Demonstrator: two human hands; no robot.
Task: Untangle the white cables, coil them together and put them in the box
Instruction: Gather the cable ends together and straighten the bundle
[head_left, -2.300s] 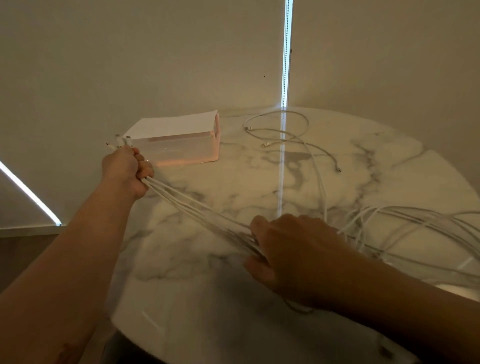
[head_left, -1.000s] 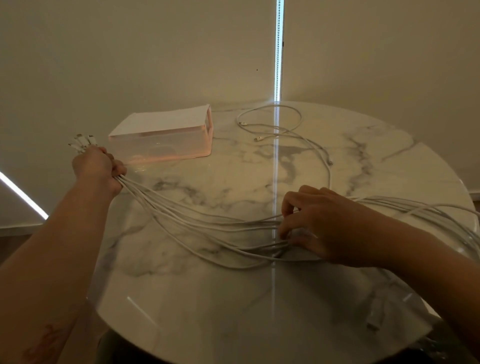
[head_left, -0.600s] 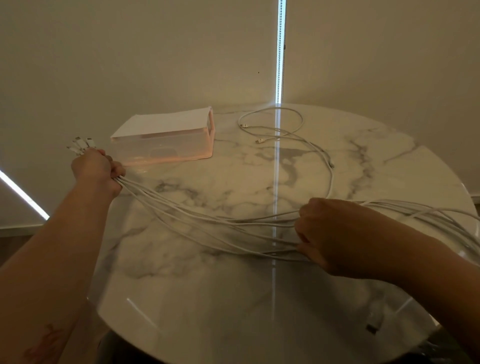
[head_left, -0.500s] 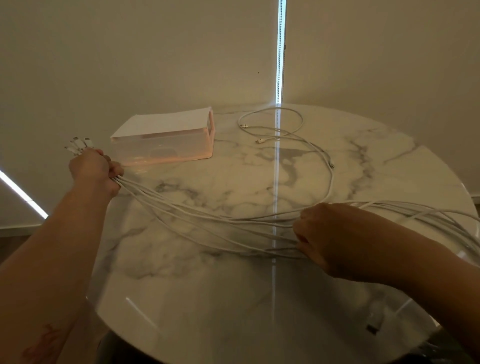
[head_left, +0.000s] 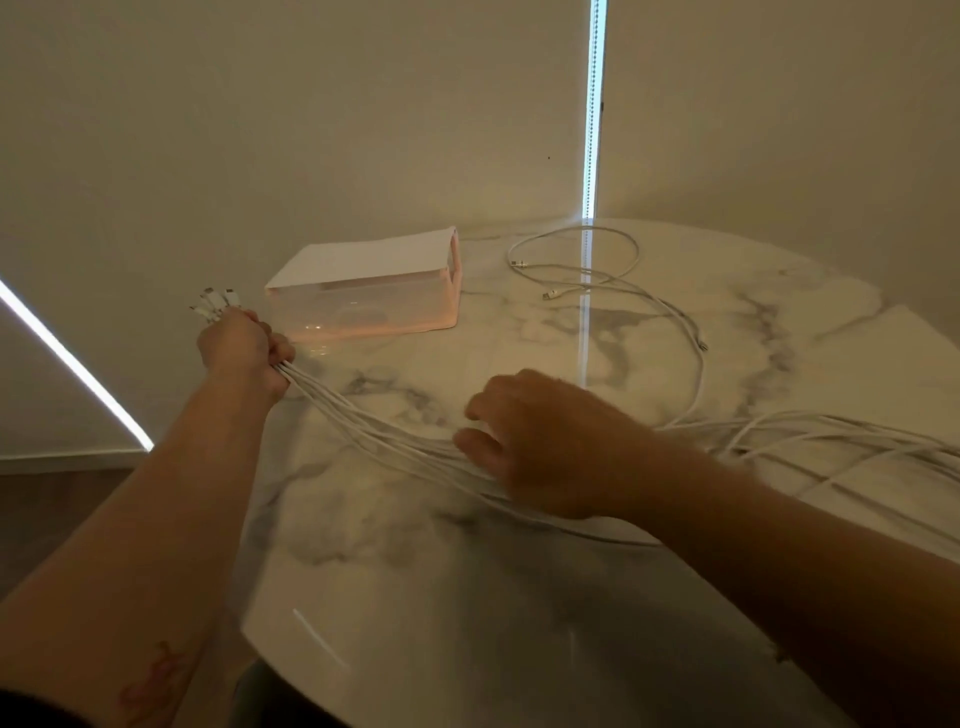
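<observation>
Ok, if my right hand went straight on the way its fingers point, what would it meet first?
Probably the left hand, which grips the white cables: the right hand points leftward along that bundle, though depth is unclear.

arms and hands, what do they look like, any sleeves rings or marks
Both forearms are bare, with no sleeve, watch or bracelet in sight. The left hand and right hand show no gloves or rings. The left forearm carries a reddish branching mark low in the picture, perhaps a tattoo or a scar.
</observation>
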